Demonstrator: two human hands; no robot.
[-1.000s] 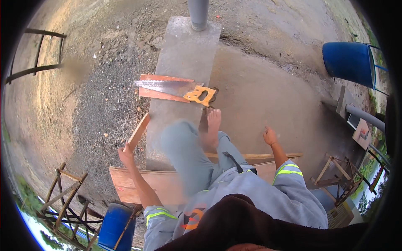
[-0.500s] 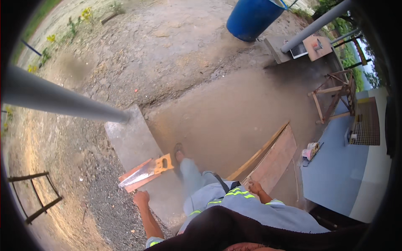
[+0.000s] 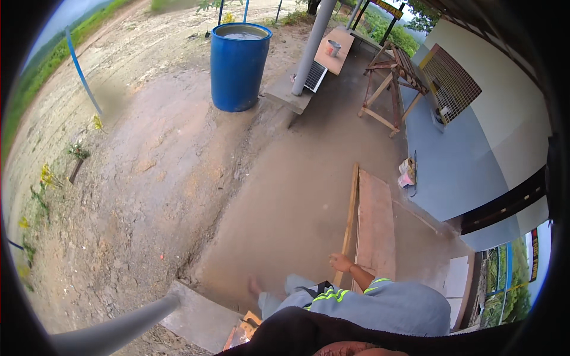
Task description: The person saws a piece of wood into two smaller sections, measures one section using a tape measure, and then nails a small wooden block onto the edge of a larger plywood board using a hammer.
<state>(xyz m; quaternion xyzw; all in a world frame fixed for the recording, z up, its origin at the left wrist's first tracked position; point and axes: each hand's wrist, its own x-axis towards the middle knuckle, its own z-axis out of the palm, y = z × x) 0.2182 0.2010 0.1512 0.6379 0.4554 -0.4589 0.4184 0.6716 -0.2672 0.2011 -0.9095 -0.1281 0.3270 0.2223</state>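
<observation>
My right hand (image 3: 341, 262) reaches out from a grey sleeve with yellow-green stripes. Its fingers look loosely apart with nothing in them, over the long narrow wooden strip (image 3: 349, 228); whether they touch it cannot be made out. Beside the strip, a wide reddish-brown board (image 3: 376, 222) lies lengthwise on the wet floor. At the lower edge, the orange handle of a handsaw (image 3: 252, 318) shows in part on the concrete ledge (image 3: 199, 317); my dark clothing hides the remainder. My left hand is out of view.
A grey post (image 3: 127, 317) rises from the ledge at lower left. Farther off stand a blue water-filled barrel (image 3: 237, 71), another post (image 3: 313, 50) with a solar panel (image 3: 316, 76), and a wooden sawhorse (image 3: 395, 83). Paint containers (image 3: 407, 173) sit by the blue wall (image 3: 448, 160).
The view has swung right and up, so the ledge and saw slid to the lower edge and my left hand left the picture. My right hand moved from over the board to the strip.
</observation>
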